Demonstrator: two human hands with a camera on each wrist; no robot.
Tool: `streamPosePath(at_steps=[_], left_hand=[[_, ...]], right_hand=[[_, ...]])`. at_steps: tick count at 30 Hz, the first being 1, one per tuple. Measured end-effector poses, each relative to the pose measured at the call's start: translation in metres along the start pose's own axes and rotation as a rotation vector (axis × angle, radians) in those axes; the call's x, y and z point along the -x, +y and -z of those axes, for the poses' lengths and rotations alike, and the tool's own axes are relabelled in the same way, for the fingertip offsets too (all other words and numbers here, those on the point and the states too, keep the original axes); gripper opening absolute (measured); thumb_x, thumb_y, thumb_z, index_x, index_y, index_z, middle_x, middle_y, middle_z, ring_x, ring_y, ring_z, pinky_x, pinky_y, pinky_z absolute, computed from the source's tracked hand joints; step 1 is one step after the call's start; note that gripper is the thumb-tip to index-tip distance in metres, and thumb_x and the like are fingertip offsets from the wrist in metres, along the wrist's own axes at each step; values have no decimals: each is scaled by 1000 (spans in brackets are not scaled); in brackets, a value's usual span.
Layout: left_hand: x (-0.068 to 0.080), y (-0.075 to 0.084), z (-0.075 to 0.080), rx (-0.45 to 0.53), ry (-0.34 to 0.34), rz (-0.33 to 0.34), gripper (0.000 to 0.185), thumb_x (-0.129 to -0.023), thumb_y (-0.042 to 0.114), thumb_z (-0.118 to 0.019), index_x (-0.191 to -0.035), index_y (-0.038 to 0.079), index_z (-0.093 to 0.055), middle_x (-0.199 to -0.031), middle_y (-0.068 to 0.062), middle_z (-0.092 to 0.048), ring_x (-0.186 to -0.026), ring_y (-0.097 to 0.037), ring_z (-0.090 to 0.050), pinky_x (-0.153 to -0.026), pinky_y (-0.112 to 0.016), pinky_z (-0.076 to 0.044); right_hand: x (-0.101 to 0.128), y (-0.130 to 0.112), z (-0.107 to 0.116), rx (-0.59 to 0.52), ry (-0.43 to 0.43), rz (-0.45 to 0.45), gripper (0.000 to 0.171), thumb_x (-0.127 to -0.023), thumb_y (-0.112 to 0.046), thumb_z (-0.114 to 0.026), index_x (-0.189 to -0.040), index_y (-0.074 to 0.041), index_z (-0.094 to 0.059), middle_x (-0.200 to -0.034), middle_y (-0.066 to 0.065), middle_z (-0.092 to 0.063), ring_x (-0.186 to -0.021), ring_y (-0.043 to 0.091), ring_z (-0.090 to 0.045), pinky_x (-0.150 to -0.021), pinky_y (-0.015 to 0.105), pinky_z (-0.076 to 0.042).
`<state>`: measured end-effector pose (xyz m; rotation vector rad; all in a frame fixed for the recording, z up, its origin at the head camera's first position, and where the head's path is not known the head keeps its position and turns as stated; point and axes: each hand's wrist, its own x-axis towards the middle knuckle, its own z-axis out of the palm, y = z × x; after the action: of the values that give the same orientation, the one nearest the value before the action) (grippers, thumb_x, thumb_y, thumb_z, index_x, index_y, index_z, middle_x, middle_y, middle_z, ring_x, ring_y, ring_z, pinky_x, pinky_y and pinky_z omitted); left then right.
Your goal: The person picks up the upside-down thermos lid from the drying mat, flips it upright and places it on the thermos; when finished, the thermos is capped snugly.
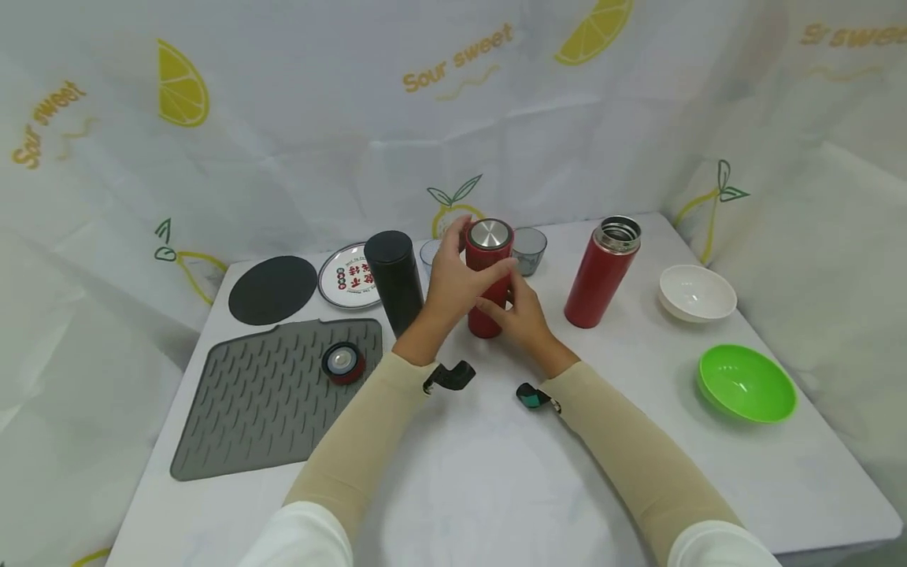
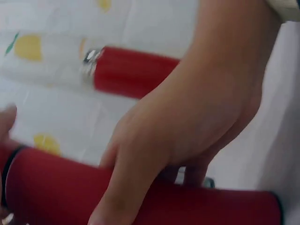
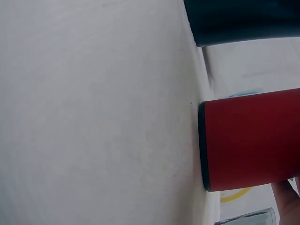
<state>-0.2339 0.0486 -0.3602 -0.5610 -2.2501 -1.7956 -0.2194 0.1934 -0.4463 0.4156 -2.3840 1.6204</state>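
Both hands close around a capped red flask point(image 1: 488, 276) standing upright near the middle of the white table point(image 1: 460, 472): the left hand point(image 1: 453, 279) wraps its upper part just below the steel cap, and the right hand point(image 1: 520, 315) clasps the lower body. Close on the left stands a black flask point(image 1: 395, 279), crowding the left wrist, and behind the held flask sit two small clear glass cups point(image 1: 528, 250) (one mostly hidden by the left hand). To the right, an open red flask point(image 1: 602, 272) stands apart, then a white bowl point(image 1: 697, 293) and a green bowl point(image 1: 746, 383) nearer the edge. On the left lies a grey ribbed mat point(image 1: 262, 409) bearing a loose red lid point(image 1: 343, 362), with a black round pad point(image 1: 272, 289) and a printed plate point(image 1: 347, 276) behind it. A white cloth printed with lemons point(image 1: 180, 87) drapes the walls all round.
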Motion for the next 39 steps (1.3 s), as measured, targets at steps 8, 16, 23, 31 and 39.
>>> streamPosePath(at_steps=[8,16,23,31,39], left_hand=[[0,4,-3,-16,55,-8,72,-77,28,-84,-136,9,-48,-128,1,-55,-122,-12,-49,-98,-36,-46],[1,-2,-5,-20,-43,0,90,-78,40,-82,-149,10,-35,-139,0,-48,-129,-15,-44,-102,-40,-43],[6,-1,-7,-36,41,-36,74,-81,36,-80,-140,10,-44,-132,-2,-53,-124,-11,-46,-101,-39,-43],[10,-3,5,-33,-83,8,78,-88,35,-73,-151,13,-31,-142,-3,-46,-128,-18,-45,-101,-43,-43],[73,-5,32,-252,-203,37,71,-92,34,-67,-150,11,-34,-150,-4,-40,-133,-22,-41,-104,-48,-39]], right_hand=[[0,0,3,-11,-12,-15,73,-90,-25,-71,-150,-15,-31,-139,9,-51,-126,26,-49,-103,46,-41],[12,-46,14,7,-30,-50,65,-92,-13,-68,-145,-2,-32,-140,20,-48,-127,35,-48,-104,49,-40],[2,-10,7,-15,-32,-38,70,-90,-18,-71,-148,-11,-33,-139,12,-51,-127,28,-48,-103,46,-41],[-3,0,5,21,-54,-27,73,-90,-31,-71,-150,-19,-31,-141,6,-50,-129,22,-46,-104,47,-39],[10,3,10,48,-143,-209,81,-88,-37,-72,-153,-18,-27,-145,8,-45,-130,27,-44,-104,45,-40]])
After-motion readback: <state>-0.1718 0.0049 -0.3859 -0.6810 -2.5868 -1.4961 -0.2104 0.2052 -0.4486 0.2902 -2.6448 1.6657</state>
